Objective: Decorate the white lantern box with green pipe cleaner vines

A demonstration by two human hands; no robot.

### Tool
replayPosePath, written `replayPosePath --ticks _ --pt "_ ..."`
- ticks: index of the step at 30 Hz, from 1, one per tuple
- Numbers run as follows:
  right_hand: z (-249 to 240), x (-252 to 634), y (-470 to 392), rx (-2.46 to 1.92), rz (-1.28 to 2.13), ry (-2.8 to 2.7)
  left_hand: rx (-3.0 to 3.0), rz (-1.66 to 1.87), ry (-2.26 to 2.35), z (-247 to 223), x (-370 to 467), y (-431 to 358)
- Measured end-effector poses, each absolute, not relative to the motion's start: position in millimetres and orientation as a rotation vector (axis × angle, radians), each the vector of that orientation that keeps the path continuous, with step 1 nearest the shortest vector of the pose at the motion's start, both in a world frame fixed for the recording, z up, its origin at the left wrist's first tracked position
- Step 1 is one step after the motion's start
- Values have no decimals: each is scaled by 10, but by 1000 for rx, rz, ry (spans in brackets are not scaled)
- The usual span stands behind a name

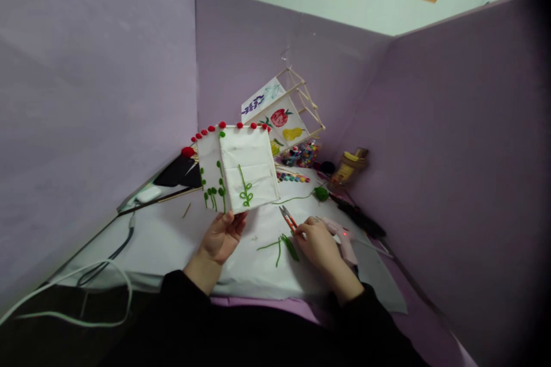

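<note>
My left hand is closed on the lower edge of a white box-shaped lantern, raised above the table. Red pom-poms line its top, and green yarn stems with leaves decorate two of its sides. In my right hand is a pair of orange-handled thread snips, blades pointing up and left toward the lantern. Cut pieces of green yarn lie on the white table cover just left of that hand. A pink hot glue gun with a red light rests right beside it, partly hidden.
Behind the lantern, a stick frame with painted fruit panels leans at the back. A green yarn ball, bags of coloured beads and a yellow-brown bottle stand at right. White cable loops at front left. Purple partitions enclose the table.
</note>
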State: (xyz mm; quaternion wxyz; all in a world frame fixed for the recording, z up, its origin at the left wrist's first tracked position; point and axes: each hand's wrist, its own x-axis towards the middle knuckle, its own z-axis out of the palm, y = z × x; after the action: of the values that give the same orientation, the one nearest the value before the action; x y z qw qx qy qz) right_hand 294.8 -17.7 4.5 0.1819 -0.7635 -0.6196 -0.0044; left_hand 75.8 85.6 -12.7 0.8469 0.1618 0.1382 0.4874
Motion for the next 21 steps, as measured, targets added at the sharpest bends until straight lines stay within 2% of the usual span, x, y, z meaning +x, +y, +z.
replayPosePath --ticks 12,21 --pt "-156 2984 -81 -2108 103 -1567 322 1044 301 -91 764 836" --pt "37 3003 -109 -1840 446 -1425 343 1032 275 -111 756 846"
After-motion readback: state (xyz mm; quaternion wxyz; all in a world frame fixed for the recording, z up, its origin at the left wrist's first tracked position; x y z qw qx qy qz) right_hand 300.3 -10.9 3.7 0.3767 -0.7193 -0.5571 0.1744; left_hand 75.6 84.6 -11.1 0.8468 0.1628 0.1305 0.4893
